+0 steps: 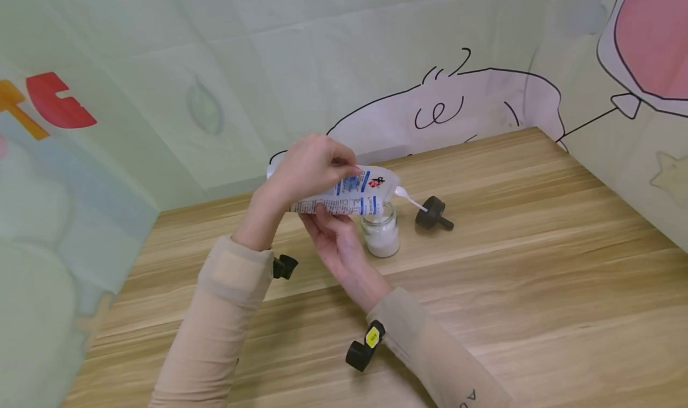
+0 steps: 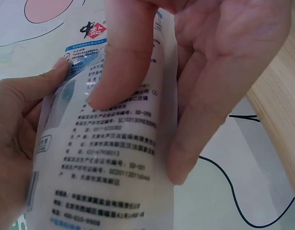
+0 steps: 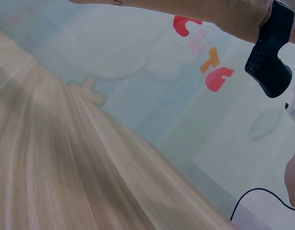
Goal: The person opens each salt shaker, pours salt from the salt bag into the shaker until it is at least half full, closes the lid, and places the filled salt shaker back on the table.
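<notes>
A printed white plastic salt bag (image 1: 352, 202) lies tilted over a glass jar (image 1: 383, 238) that holds white grains. Its right end overlaps the jar's mouth in the head view. From above, my left hand (image 1: 314, 166) grips the bag, thumb beside the blue printed panel. My right hand (image 1: 341, 244) holds it from below, thumb across the small print. The left wrist view shows the bag (image 2: 113, 167) close up, the left hand (image 2: 15, 110) at its left and the right hand (image 2: 224, 67) at upper right. Grains leaving the bag cannot be made out.
Right of the jar, a black lid (image 1: 430, 212) with a knob lies on its side, a small white spoon (image 1: 409, 198) projecting from it toward the bag. The wood-grain table (image 1: 510, 264) ends at a printed cloth backdrop (image 1: 242, 85). Black cameras (image 1: 360, 354) sit on both wrists.
</notes>
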The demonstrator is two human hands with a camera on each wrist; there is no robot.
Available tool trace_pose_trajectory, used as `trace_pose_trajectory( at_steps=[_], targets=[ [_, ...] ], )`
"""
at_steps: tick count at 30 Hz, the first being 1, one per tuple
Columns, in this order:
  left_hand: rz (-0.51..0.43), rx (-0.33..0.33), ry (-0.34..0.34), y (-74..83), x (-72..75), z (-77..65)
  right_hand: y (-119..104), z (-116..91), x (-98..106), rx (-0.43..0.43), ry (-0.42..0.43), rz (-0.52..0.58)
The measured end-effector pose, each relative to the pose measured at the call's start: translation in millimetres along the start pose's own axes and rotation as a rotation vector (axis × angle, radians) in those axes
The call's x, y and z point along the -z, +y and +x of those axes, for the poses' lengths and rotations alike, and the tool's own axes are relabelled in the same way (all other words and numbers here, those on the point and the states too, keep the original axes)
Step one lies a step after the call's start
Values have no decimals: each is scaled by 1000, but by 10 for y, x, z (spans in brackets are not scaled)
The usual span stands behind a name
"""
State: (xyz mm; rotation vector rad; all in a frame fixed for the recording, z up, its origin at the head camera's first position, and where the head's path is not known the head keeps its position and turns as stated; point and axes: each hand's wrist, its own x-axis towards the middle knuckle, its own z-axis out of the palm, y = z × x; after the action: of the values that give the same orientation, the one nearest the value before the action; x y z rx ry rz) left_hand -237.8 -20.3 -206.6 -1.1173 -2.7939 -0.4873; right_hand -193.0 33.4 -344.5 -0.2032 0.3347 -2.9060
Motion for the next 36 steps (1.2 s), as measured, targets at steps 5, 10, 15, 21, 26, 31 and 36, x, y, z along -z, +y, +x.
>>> trace_pose_trajectory(
  at_steps=[5,10,15,21,26,31,36],
  targets=[
    [-7,10,6,3,13,-8,7,-1,-12,-11,19,11],
    [-9,21,12,2,12,-15,6,-2,-12,-18,40,7],
    [-9,18,9,-11,-3,-6,1,-7,-7,-23,32,5],
    [0,21,1,-25,-20,4,-1,-11,-12,-24,39,-9],
    [4,38,-6,-15,-25,-5,-1,-17,-13,-28,54,-9],
    [20,37,-18,-9,-35,4,-8,-18,-11,-23,45,-19],
    [41,58,-36,2,-42,16,-19,-9,-16,-11,36,-20]
  ],
)
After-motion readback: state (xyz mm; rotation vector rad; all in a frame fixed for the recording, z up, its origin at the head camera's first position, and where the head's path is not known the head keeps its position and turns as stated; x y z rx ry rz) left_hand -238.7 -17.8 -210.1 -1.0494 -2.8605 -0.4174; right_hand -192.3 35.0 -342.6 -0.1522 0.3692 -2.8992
